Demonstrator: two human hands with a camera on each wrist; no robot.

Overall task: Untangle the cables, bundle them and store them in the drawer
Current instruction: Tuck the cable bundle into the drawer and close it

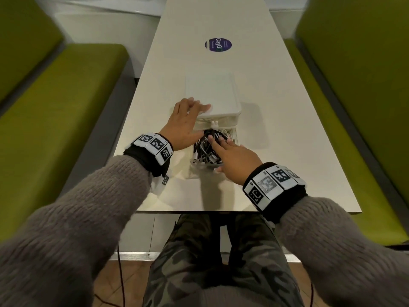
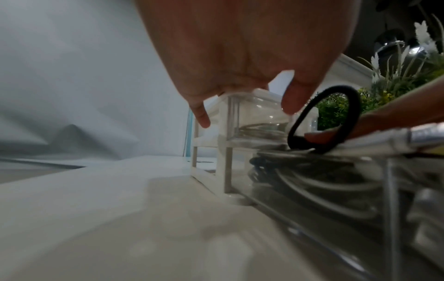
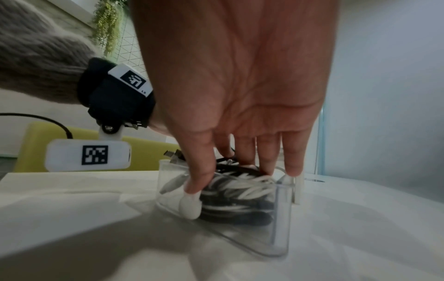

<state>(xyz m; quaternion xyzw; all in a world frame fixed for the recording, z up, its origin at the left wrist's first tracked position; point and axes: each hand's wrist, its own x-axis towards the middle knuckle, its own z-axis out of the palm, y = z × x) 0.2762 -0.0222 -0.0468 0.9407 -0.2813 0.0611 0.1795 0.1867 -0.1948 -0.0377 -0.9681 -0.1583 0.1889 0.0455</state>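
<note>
Tabletop (image 1: 276, 129) carries everything here, long and white between the green benches. On it stands my small white drawer unit (image 1: 212, 91), its clear lower drawer (image 3: 281, 218) pulled out toward me. My left hand (image 1: 188, 122) lies flat on the unit's top, fingers relaxed and grasping nothing, I judge to steady it. My right hand (image 1: 234, 158) presses straight fingers (image 3: 199, 176) down onto the bundled black and white cables (image 1: 205, 149), already in the drawer, likely to seat them below the rim so it can close. A black elastic band (image 2: 326, 119) loops up from the bundle.
</note>
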